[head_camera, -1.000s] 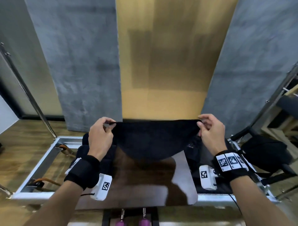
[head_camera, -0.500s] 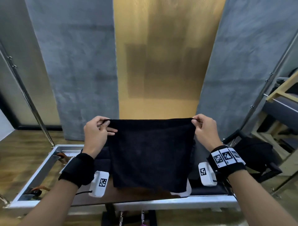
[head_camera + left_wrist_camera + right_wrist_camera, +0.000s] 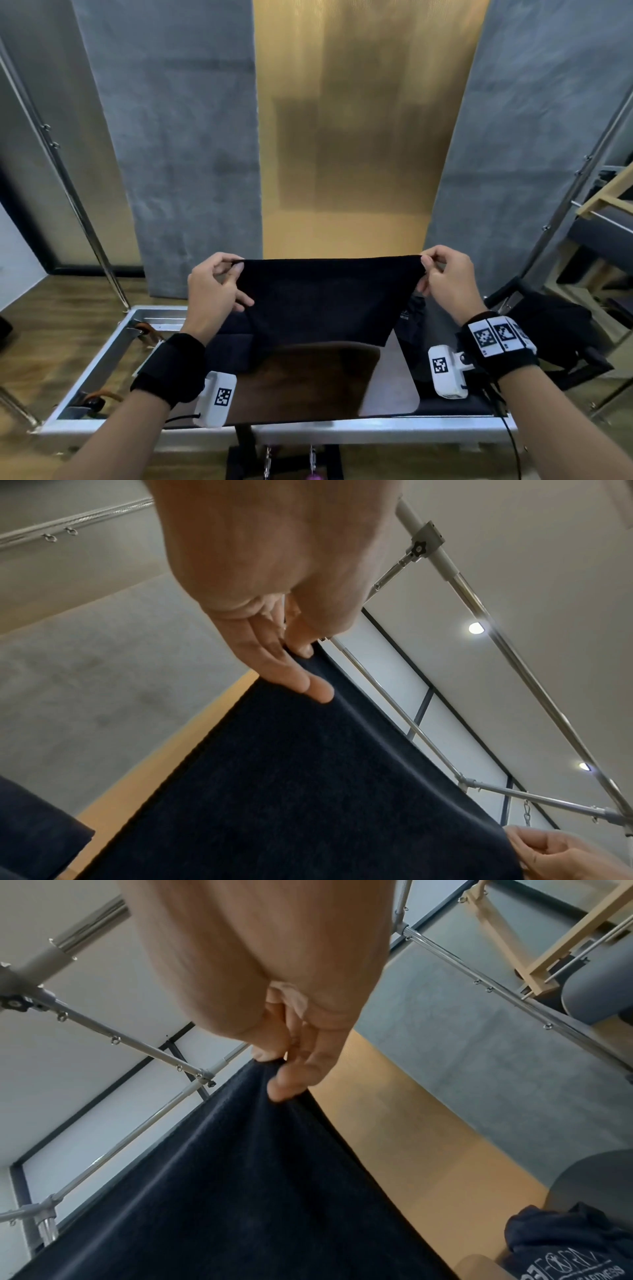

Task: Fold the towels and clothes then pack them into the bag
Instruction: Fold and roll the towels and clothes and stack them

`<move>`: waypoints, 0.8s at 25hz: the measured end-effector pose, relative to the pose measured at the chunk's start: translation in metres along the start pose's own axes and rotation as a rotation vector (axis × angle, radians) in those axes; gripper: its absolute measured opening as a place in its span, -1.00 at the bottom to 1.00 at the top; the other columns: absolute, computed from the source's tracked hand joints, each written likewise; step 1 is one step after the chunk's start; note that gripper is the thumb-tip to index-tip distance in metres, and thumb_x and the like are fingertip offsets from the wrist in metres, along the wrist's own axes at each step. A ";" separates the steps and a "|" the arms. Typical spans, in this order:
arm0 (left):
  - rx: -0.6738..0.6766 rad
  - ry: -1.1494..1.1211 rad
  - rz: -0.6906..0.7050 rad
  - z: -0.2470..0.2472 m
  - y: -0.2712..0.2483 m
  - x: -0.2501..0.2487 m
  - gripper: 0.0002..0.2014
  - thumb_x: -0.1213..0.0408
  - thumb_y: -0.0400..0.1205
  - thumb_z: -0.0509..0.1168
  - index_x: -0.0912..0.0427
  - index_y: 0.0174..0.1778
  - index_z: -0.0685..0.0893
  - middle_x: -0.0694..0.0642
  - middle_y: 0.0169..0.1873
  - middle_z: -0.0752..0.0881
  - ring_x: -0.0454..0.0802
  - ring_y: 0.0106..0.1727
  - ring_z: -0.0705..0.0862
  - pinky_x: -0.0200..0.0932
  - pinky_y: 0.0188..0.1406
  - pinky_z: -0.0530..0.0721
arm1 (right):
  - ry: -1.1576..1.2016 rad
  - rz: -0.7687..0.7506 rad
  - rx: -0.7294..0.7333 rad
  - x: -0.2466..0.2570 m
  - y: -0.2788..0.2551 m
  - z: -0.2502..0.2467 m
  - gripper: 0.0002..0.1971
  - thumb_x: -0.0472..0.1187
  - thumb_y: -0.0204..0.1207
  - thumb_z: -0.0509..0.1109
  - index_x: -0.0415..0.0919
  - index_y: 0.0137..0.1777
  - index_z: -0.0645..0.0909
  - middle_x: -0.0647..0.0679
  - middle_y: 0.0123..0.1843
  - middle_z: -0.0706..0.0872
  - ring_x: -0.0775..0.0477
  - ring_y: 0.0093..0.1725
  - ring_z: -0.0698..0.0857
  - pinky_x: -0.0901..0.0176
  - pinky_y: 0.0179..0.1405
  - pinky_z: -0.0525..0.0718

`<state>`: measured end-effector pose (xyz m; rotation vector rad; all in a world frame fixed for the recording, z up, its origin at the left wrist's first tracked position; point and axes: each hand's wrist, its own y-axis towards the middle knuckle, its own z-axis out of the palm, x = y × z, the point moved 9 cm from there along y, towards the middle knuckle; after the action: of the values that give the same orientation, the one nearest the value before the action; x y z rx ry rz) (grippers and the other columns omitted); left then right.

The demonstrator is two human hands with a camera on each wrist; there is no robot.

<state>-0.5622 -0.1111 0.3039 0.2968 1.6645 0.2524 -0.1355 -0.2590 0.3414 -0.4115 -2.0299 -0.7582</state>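
A dark navy terry towel (image 3: 322,301) is held up in the air above the glossy dark brown bench (image 3: 308,383), stretched by its two top corners so that the upper edge runs nearly straight between the hands. The left corner is pinched by the left hand (image 3: 212,294), thumb against forefinger, with the remaining fingers (image 3: 291,677) laid flat along the cloth. The right corner is pinched by the right hand (image 3: 448,284) in the same way, the cloth being bunched slightly under the fingertips (image 3: 284,1085). The lower edge of the towel hangs free just above the bench top, and the sides are drawn inward toward the bottom. Further dark folded cloth (image 3: 229,342) is seen on the left part of the bench, behind the left wrist. A crumpled dark garment with pale printed lettering (image 3: 568,1250) is lying on the right side of the bench. A black bag (image 3: 555,329) is seen well to the right, beyond the metal frame (image 3: 102,370) surrounding the bench.
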 end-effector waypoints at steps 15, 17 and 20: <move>0.086 -0.264 -0.118 0.045 0.013 0.034 -0.90 0.42 0.89 0.17 0.31 0.12 0.57 0.16 0.21 0.74 0.27 0.10 0.91 0.11 -0.04 0.93 | 0.364 0.172 0.125 -0.046 0.022 0.024 -0.69 -0.35 0.83 0.22 -0.72 0.10 0.53 -0.74 0.16 0.64 -0.36 -0.01 0.90 -0.12 0.13 0.87; 0.074 -0.285 -0.054 0.049 0.020 0.030 -0.87 0.46 0.88 0.19 0.31 0.15 0.65 0.14 0.32 0.78 0.19 0.21 0.88 0.05 0.20 0.87 | 0.428 0.126 0.083 -0.047 0.027 0.020 -0.72 -0.36 0.83 0.23 -0.68 0.09 0.55 -0.69 0.15 0.68 -0.31 0.06 0.89 -0.08 0.20 0.85; 0.076 -0.258 0.058 0.053 0.024 0.023 -0.87 0.48 0.86 0.23 0.32 0.18 0.70 0.17 0.28 0.83 0.14 0.25 0.87 -0.05 0.29 0.82 | 0.506 0.079 0.023 -0.051 0.024 0.012 -0.75 -0.33 0.82 0.25 -0.56 0.04 0.60 -0.52 0.10 0.77 -0.29 0.10 0.88 -0.05 0.23 0.83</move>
<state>-0.5110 -0.0815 0.2843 0.4172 1.4135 0.1857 -0.1031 -0.2329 0.3017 -0.2527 -1.5382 -0.7058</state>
